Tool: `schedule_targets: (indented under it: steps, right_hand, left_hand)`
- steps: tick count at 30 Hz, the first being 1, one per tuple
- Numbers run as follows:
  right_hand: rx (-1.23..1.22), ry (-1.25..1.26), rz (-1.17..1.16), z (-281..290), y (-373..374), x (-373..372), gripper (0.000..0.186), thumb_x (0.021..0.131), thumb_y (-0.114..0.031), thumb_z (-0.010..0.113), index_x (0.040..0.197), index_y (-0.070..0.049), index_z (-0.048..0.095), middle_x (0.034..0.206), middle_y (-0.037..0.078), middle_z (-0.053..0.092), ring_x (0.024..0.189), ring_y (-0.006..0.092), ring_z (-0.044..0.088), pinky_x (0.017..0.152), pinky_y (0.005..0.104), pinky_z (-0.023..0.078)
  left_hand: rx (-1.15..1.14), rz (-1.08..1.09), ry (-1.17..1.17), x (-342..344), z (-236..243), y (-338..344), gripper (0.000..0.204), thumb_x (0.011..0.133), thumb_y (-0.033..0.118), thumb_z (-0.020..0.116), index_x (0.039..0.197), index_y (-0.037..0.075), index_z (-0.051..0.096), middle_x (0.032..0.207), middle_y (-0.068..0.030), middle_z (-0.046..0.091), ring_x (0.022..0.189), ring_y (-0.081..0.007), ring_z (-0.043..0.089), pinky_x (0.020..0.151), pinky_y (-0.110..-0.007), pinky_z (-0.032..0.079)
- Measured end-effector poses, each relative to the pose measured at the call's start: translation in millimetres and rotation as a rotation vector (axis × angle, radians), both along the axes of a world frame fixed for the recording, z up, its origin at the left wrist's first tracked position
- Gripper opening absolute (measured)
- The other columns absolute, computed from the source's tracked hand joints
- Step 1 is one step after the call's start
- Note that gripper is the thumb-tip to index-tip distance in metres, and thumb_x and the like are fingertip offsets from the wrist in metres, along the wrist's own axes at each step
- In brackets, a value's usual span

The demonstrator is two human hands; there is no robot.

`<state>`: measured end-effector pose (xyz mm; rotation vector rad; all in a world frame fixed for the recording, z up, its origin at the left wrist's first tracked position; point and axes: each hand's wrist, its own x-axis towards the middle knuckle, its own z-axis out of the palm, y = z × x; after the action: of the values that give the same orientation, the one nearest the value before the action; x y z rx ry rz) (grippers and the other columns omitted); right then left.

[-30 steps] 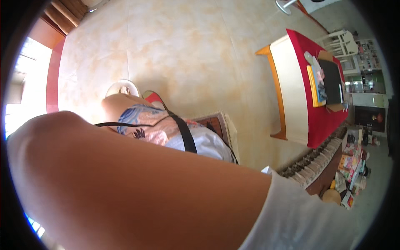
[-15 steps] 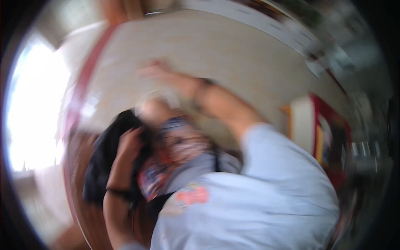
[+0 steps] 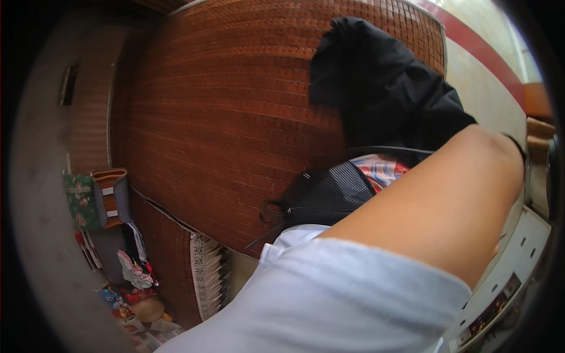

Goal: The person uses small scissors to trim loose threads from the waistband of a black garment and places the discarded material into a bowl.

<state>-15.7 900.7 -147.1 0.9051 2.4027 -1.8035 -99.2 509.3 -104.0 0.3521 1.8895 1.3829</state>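
One of my arms (image 3: 429, 200), bare below a pale sleeve, reaches to the right and bends at the elbow; its hand is out of sight, and neither of my hands shows. Close beside the arm lies a black mesh bag (image 3: 335, 191) with a zip, partly hidden by the arm. A shiny red, blue and white patterned surface (image 3: 379, 166) shows at the bag. Just beyond it a crumpled black cloth (image 3: 388, 88), perhaps a garment, rests on a brown woven mat (image 3: 223, 112).
At the left edge are a green flowered item (image 3: 81, 200), a grey and brown folded piece (image 3: 112, 197) and several small mixed things. A fringed cloth edge (image 3: 206, 276) hangs near the lower left. White drawers (image 3: 529, 235) stand at the far right.
The view has swung to the left, onto the woven mat. Both hands, seen blurred before, have gone out of sight. The black cloth now appears at the upper right.
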Motion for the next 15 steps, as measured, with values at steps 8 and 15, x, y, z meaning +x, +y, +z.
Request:
schedule_targets:
  steps: [8,15]
  right_hand:
    - [0.084,0.069,-0.031,48,-64,-11,0.027,0.094,-0.022,0.061,0.114,-0.004,0.065,0.080,-0.004,0.060,0.044,-0.0014,0.028,0.038,0.0189,0.018]
    - [0.064,0.042,0.123,30,-109,2,0.025,0.094,-0.023,0.062,0.112,-0.006,0.067,0.076,-0.007,0.057,0.046,-0.0031,0.029,0.040,0.0184,0.018]
  left_hand:
    - [-0.028,-0.148,0.144,-26,-7,11,0.026,0.084,0.019,0.060,0.099,-0.001,0.068,0.095,-0.0139,0.067,0.082,-0.0246,0.065,0.073,-0.039,0.053]
    - [-0.143,-0.060,0.064,-11,-24,13,0.032,0.079,0.020,0.063,0.100,-0.004,0.069,0.102,-0.0175,0.069,0.090,-0.0279,0.067,0.080,-0.040,0.053]
